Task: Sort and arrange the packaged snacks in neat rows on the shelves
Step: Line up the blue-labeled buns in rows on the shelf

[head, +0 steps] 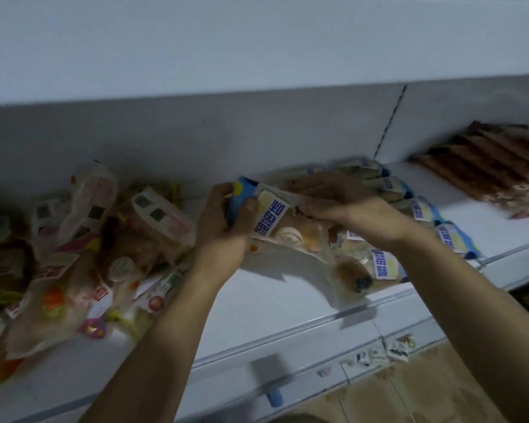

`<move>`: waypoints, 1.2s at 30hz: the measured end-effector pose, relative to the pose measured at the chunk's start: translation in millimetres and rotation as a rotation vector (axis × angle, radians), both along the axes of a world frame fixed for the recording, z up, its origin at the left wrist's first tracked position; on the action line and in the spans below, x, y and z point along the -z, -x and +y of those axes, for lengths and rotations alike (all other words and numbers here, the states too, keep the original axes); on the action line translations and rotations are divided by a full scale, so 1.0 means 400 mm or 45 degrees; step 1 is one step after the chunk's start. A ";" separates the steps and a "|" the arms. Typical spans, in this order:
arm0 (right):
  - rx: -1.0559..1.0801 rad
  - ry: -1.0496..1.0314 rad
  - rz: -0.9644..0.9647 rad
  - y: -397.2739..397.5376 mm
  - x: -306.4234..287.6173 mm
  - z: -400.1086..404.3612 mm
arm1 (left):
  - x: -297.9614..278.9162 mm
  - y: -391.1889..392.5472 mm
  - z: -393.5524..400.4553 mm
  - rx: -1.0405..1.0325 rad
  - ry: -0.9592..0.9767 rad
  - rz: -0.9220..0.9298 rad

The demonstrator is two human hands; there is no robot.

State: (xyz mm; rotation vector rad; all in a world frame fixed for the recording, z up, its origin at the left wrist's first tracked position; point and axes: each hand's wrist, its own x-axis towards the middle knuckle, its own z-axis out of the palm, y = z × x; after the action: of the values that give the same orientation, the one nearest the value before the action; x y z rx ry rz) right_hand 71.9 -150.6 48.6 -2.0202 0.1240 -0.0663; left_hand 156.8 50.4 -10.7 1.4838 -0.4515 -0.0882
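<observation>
Packaged snacks lie across the white shelf in front of us, under the wide pale board of the shelf above. The largest lot we see is the loose heap of mixed packets on the left, clear and white wrappers with red, orange and yellow print, tumbled over one another. To the right of our hands runs a row of blue-and-white packets, overlapping from the back wall toward the front edge. Farther right, past the slotted upright in the back wall, a stack of brown packets lies well apart from the rest. Between the heap and the row we hold one blue-and-white packet just above the shelf, at the near end of that row. Our left hand grips its left end, thumb curled over the front. Our right hand lies on its right end, fingers stretched over the wrapper; blur hides whether they pinch it.
</observation>
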 end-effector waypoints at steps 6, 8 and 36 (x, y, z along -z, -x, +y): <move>0.228 -0.093 -0.288 0.092 0.094 -0.125 | 0.029 0.077 -0.145 -0.263 0.169 0.349; 0.370 -0.146 -0.361 0.101 0.131 -0.155 | 0.028 0.098 -0.174 -0.229 0.130 0.330; 0.058 0.416 -0.026 -0.154 0.160 -0.443 | 0.104 -0.142 -0.437 -0.447 -0.764 -0.071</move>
State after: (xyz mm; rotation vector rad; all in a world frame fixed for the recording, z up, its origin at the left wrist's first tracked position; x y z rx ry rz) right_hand 133.5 -327.9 -15.2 -2.3424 0.1540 -0.1440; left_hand 213.5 -124.5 -52.3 2.1395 -0.2053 0.1068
